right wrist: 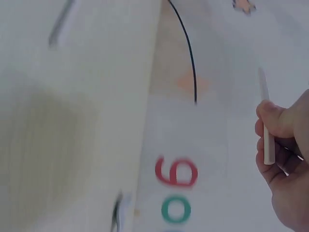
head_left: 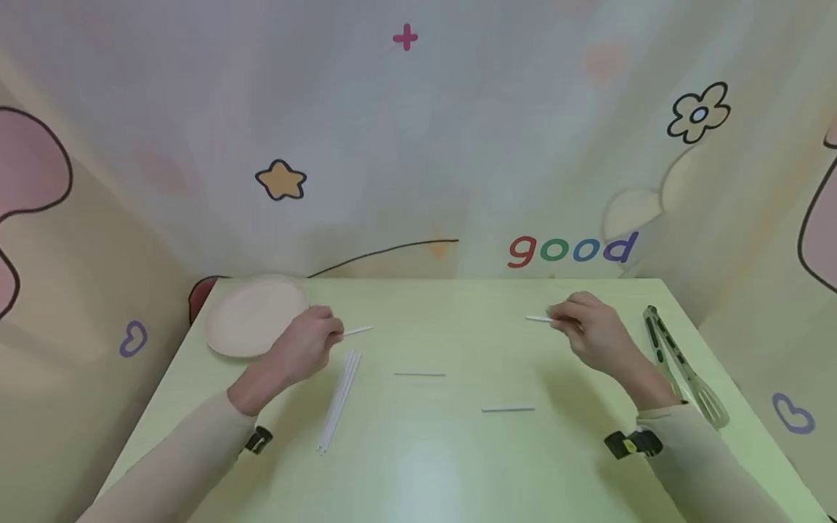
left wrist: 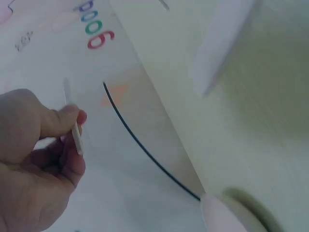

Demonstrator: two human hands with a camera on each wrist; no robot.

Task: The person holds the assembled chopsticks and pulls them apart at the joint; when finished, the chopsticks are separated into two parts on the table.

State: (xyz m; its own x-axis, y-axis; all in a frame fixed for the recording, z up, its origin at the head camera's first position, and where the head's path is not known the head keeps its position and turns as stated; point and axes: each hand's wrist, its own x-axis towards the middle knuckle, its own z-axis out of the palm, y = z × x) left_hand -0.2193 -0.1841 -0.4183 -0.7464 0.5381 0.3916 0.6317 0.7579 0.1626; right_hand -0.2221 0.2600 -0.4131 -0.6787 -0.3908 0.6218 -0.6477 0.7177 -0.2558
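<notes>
In the head view my left hand (head_left: pixel 304 347) is raised over the table just right of the plate, pinching a short white stick (head_left: pixel 360 330) that points right. My right hand (head_left: pixel 593 333) is up on the other side and pinches a second short white stick (head_left: pixel 538 318), pointing left. Each wrist view shows a white stick (left wrist: pixel 77 137) between thumb and fingertips; the right one's stick (right wrist: pixel 269 151) pokes out at both ends. Between the hands, two short sticks lie apart on the table: one stick (head_left: pixel 420 374) farther back, another stick (head_left: pixel 508 408) nearer.
A bundle of longer white sticks (head_left: pixel 340 403) lies below the left hand. A round pale plate (head_left: pixel 225 327) sits at the back left. Tongs with a slotted end (head_left: pixel 709 403) lie along the right side, partly behind the right forearm. A printed curtain (head_left: pixel 418 167) hangs behind the table (head_left: pixel 405 465).
</notes>
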